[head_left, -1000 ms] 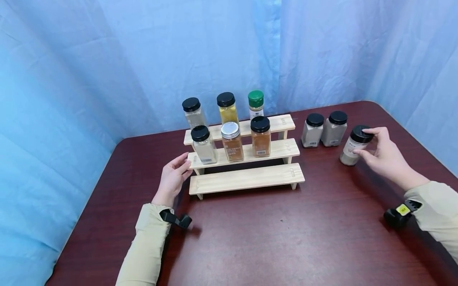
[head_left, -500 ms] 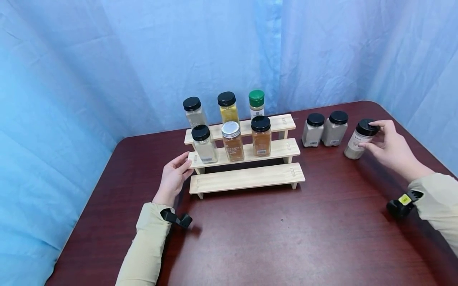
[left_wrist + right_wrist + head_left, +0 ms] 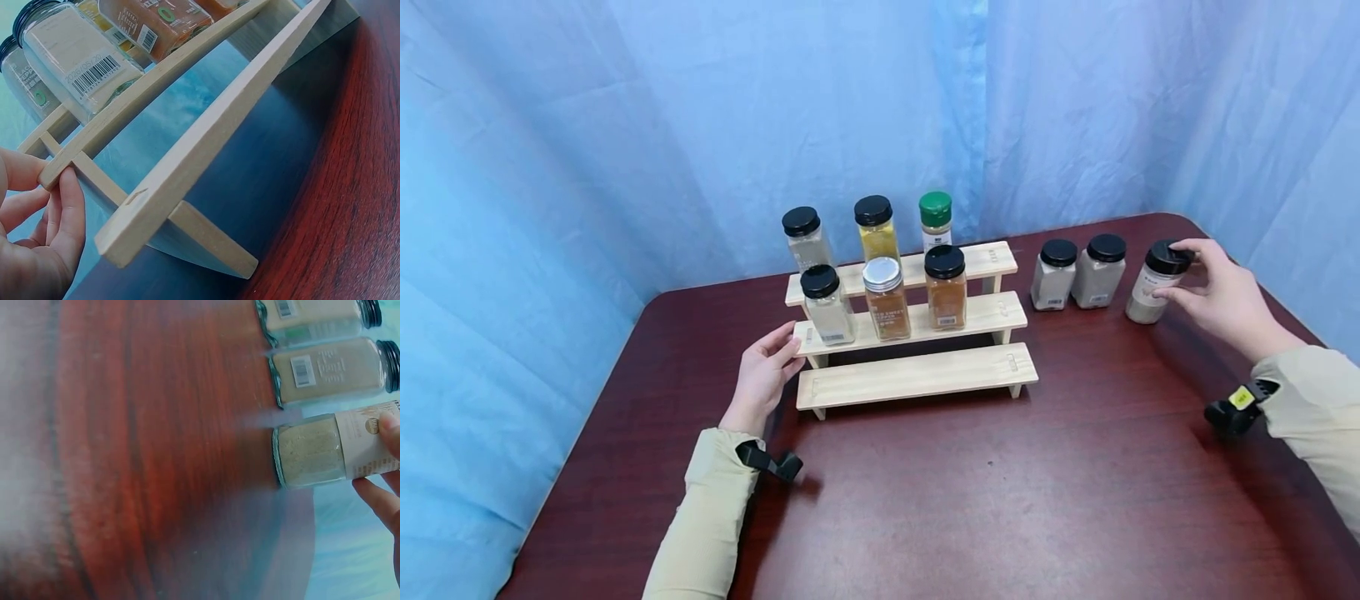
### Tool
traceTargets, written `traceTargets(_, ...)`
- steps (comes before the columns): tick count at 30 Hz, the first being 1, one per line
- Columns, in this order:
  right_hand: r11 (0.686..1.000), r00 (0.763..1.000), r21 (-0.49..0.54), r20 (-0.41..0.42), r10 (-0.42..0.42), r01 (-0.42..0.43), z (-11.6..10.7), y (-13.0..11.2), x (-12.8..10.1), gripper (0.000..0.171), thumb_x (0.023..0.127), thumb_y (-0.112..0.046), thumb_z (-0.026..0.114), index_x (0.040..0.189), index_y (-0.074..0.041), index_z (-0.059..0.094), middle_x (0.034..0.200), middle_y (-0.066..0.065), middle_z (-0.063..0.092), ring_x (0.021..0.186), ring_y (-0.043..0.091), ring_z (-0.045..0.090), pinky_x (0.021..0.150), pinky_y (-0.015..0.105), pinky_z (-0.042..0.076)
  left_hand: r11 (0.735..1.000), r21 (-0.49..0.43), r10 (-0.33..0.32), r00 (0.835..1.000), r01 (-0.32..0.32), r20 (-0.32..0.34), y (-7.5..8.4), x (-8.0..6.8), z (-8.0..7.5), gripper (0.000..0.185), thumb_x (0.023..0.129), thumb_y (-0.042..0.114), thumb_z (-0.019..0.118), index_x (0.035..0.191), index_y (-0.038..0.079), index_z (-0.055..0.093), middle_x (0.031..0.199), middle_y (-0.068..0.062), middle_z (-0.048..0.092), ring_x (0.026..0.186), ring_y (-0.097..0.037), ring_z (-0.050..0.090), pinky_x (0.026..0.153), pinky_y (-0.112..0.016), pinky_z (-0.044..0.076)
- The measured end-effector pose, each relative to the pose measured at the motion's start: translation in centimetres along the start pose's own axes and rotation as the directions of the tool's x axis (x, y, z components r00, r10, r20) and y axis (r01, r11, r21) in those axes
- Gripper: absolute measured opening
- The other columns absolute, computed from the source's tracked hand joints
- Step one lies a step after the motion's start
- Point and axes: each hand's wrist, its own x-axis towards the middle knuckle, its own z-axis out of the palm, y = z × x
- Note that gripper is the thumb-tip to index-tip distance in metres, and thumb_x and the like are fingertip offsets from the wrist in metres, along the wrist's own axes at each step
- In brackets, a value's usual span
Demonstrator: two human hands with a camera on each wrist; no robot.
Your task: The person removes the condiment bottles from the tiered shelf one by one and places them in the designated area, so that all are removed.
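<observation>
At far right, my right hand [image 3: 1213, 292] grips the black-lidded pale-spice jar [image 3: 1153, 285] — lift next; left hand [image 3: 765, 375] steadies the stepped wooden rack [image 3: 917, 375], fingers straight.

The right hand [image 3: 1217, 293] has carried the spice jar [image 3: 1152, 285] back beside the 2 table jars [image 3: 1078, 274].

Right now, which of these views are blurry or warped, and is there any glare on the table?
Head view: sharp, with soft pale glare on the table near the front edge. Left wrist view: wide-angle bend curves the wooden rack, the left hand soft at the edge. Right wrist view: hazy and smeared on the left; the jar reads clearer.
</observation>
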Motion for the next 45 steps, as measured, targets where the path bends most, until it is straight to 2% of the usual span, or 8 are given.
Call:
traceTargets(5,0.999,0.999,-0.003,0.003,0.037,-0.037,-0.2,0.5,0.3,0.063,0.083,-0.003,0.071,0.135,-0.001,0.036,0.113,0.031,0.052,0.08,-0.033,0.03,0.063,-0.003,0.026,1.0,-0.007,0.014,1.0,-0.014,0.009,-0.2,0.1,-0.1,0.044,0.097,0.001,0.049,0.141,-0.001,0.042,0.092,0.005,0.048,0.076,0.0,0.057,0.068,-0.016,0.051)
traceTargets(14,0.998,0.999,-0.048,0.02,0.029,-0.028,-0.5,0.6,1.9,0.057,0.082,-0.002,0.072,0.129,0.005,0.041,0.11,0.032,0.053,0.077,-0.032,0.029,0.063,0.001,0.027,1.0,-0.003,0.009,1.0,-0.009,0.003,-0.1,0.1,-0.2,0.045,0.097,0.002,0.05,0.141,0.001,0.042,0.094,0.005,0.047,0.078,0.0,0.057,0.069,-0.016,0.051)
traceTargets(16,0.997,0.999,-0.065,0.036,0.04,-0.037,-0.6,0.5,2.1,0.057,0.082,-0.002,0.072,0.129,0.006,0.041,0.111,0.032,0.053,0.082,-0.018,0.049,0.062,0.003,0.027,1.0,-0.002,0.008,1.0,-0.008,0.008,-0.1,0.1,-0.2,0.045,0.097,0.002,0.049,0.142,0.001,0.041,0.094,0.005,0.047,0.078,0.0,0.057,0.07,-0.016,0.051)
traceTargets(18,0.996,0.997,-0.079,0.052,0.054,-0.05,-0.7,0.4,2.4,0.056,0.083,-0.003,0.071,0.13,0.007,0.04,0.112,0.032,0.051,0.09,0.009,0.061,0.068,0.014,0.039,1.0,-0.005,0.005,1.0,-0.005,0.007,-0.1,0.1,-0.2,0.045,0.097,0.002,0.05,0.142,0.001,0.042,0.094,0.005,0.047,0.078,0.0,0.057,0.07,-0.016,0.051)
traceTargets(21,0.994,0.996,-0.092,0.059,0.061,-0.056,-0.6,0.2,2.7,0.057,0.084,-0.004,0.071,0.13,0.008,0.039,0.113,0.033,0.051,0.098,0.048,0.051,0.075,0.032,0.043,1.0,0.0,0.001,1.0,-0.001,0.014,-0.1,0.1,-0.2,0.045,0.097,0.002,0.048,0.142,0.001,0.041,0.093,0.005,0.048,0.079,0.0,0.057,0.071,-0.016,0.051)
traceTargets(23,0.994,0.995,-0.09,0.065,0.07,-0.064,-0.5,0.2,2.9,0.057,0.084,-0.004,0.07,0.13,0.008,0.039,0.114,0.034,0.05,0.1,0.05,0.05,0.079,0.049,0.041,1.0,-0.004,0.002,1.0,-0.001,0.014,-0.1,0.1,-0.2,0.045,0.097,0.003,0.05,0.141,0.001,0.042,0.093,0.005,0.048,0.079,0.0,0.057,0.071,-0.017,0.051)
traceTargets(26,0.994,0.994,-0.083,0.074,0.079,-0.073,-0.5,0.1,3.1,0.057,0.085,-0.003,0.068,0.131,0.009,0.037,0.115,0.035,0.048,0.102,0.052,0.049,0.081,0.058,0.038,1.0,-0.004,0.004,1.0,-0.004,0.017,-0.1,0.1,-0.2,0.045,0.097,0.003,0.05,0.141,0.001,0.042,0.093,0.005,0.048,0.078,0.0,0.057,0.071,-0.016,0.051)
traceTargets(45,0.994,0.995,-0.093,0.073,0.067,-0.06,-0.3,0.8,3.8,0.058,0.085,0.001,0.067,0.133,0.007,0.034,0.116,0.036,0.047,0.101,0.05,0.047,0.081,0.06,0.036,1.0,0.006,0.021,1.0,-0.021,0.0,-0.1,0.0,0.0,0.044,0.097,0.004,0.05,0.141,0.0,0.043,0.094,0.004,0.047,0.078,0.0,0.056,0.069,-0.016,0.05)
